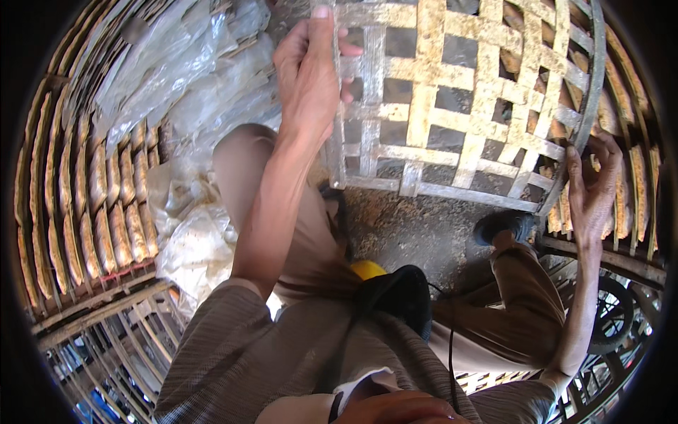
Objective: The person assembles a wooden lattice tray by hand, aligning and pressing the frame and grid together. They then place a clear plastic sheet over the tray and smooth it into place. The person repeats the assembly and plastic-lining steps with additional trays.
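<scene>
A flat lattice tray of woven, bamboo-like strips, pale and stained, is held up in front of me at the top of the view. My left hand grips its left edge, thumb on top and fingers curled round underneath through the gaps. At the opposite, rounded edge, my right hand is closed on the rim with thumb and fingertips. The tray's far end runs out of the view. Nothing lies on the visible lattice; dark floor shows through the openings.
Crumpled clear plastic sheets cover the upper left. Slatted racks with rows of tan pieces stand at left and right. A black wheel is at lower right. The floor is strewn with crumbs, near my sandalled foot.
</scene>
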A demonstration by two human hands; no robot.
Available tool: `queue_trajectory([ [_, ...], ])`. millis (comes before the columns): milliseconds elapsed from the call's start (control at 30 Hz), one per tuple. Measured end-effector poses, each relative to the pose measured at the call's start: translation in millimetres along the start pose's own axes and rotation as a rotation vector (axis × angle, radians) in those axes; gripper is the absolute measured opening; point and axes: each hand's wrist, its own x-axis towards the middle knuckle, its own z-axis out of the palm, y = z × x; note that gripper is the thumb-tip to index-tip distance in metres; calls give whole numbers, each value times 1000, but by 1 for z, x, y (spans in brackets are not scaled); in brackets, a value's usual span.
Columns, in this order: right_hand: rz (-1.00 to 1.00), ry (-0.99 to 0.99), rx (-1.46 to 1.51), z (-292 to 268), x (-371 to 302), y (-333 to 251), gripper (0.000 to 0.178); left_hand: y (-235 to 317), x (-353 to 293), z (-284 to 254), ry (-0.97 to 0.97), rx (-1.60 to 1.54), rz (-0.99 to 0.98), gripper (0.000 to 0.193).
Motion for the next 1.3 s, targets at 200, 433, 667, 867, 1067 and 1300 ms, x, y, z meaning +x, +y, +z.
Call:
queue_trajectory([
  [200,-287,-240,-460,-10,-1,-9,41,-1,5,0,1,-95,-114,37],
  [433,-539,-303,-383,-11,11,1,15,1,12,12,-97,30,-63,39],
  [667,-403,-295,-619,-3,9,-6,8,2,8,5,-110,115,40,58],
  [867,-369,-238,-567,-4,5,-4,9,9,6,5,-33,123,40,55],
  [1067,-379,-195,-342,-13,-14,1,15,9,-1,12,-5,106,112,51],
  [1300,-262,-290,-220,-20,-3,-11,24,0,11,6,63,37,93,50],
])
